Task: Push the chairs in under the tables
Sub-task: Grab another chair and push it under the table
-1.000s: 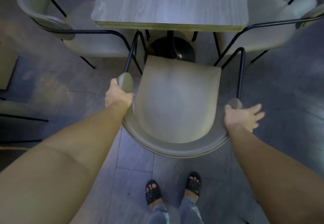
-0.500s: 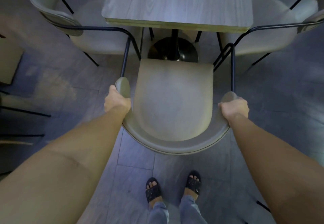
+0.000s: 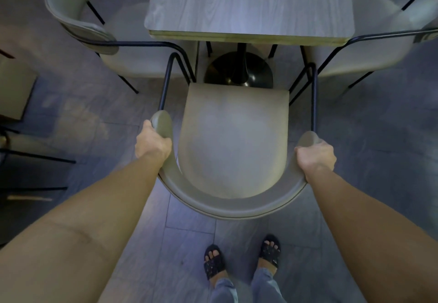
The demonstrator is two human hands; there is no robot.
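Note:
A beige chair (image 3: 233, 141) with a curved backrest and black metal frame stands in front of me, its seat facing the grey wooden table (image 3: 248, 6). My left hand (image 3: 152, 142) grips the left end of the backrest. Around the right end of the backrest my right hand (image 3: 316, 154) is closed. The seat's front edge lies just short of the table's near edge, next to the black round pedestal base (image 3: 238, 72).
Two more beige chairs flank the table, one at the left (image 3: 78, 18) and one at the right (image 3: 379, 29). Their black frames cross close to my chair's front legs. Other furniture (image 3: 14, 89) stands at the far left. My feet in sandals (image 3: 241, 260) are on the tiled floor.
My right hand went from open beside the backrest to closed on its right end. The chair has straightened to face the table squarely.

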